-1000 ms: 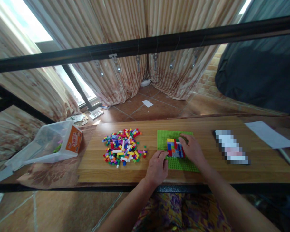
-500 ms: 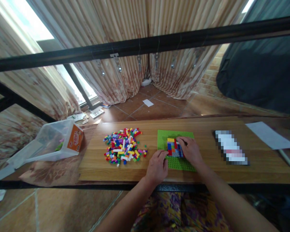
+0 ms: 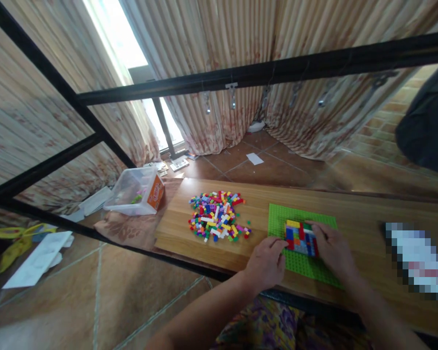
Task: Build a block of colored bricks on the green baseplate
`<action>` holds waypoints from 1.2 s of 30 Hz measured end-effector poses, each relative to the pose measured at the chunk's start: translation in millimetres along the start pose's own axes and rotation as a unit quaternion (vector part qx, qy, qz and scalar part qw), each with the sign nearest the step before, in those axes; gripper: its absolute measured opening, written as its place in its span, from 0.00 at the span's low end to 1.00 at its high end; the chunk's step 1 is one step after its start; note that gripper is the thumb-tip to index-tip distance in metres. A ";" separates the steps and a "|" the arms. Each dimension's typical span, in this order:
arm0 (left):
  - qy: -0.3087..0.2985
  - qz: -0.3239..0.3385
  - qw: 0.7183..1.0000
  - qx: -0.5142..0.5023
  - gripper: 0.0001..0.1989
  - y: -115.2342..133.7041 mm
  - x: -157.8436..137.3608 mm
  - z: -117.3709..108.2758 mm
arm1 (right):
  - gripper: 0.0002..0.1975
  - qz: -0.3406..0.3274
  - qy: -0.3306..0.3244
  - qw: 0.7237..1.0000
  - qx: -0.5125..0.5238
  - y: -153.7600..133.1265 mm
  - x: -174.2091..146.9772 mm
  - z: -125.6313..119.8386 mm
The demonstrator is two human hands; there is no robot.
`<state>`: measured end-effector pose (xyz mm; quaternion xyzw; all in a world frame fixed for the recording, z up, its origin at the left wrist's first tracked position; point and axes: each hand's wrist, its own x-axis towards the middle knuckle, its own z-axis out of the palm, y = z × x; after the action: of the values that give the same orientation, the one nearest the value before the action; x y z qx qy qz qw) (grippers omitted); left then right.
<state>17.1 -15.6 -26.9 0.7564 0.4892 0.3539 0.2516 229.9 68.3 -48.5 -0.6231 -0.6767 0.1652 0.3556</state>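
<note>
View swung left: yellow item (image 3: 6, 256) at lower left entered frame, white sheet (image 3: 38, 261) beside it fully showing, far-right paper out of sight.

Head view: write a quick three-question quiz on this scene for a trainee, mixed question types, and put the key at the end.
1. Multiple choice. What colour is the baseplate under the brick block?
A) Orange
B) Green
C) White

2. True or false. The loose brick pile lies on the wooden tabletop, to the left of the baseplate as the wearer sees it.

3. Fill in the blank. The hand at the left edge of the brick block is the wearer's own ____ hand.

Key: 1. B, green. 2. True. 3. Left: the left hand is at that edge, with the right hand at the opposite side.
</note>
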 end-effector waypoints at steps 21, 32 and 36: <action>0.095 -0.117 0.948 0.279 0.13 -38.9 -22.3 -101.8 | 0.22 0.034 0.044 0.998 -0.027 -11.3 -13.1 2.8; 0.052 -0.185 0.911 0.364 0.06 -21.1 4.2 -95.4 | 0.22 0.011 0.060 0.998 -0.011 -21.7 -14.0 1.7; 0.039 -0.207 0.905 0.370 0.05 -18.5 14.5 -95.4 | 0.21 0.016 0.061 0.998 0.000 -23.8 -13.3 2.4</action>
<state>-63.9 8.2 23.2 0.6620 0.7403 0.1169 0.0021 210.6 52.1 -38.0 -0.6427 -0.6438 0.1321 0.3936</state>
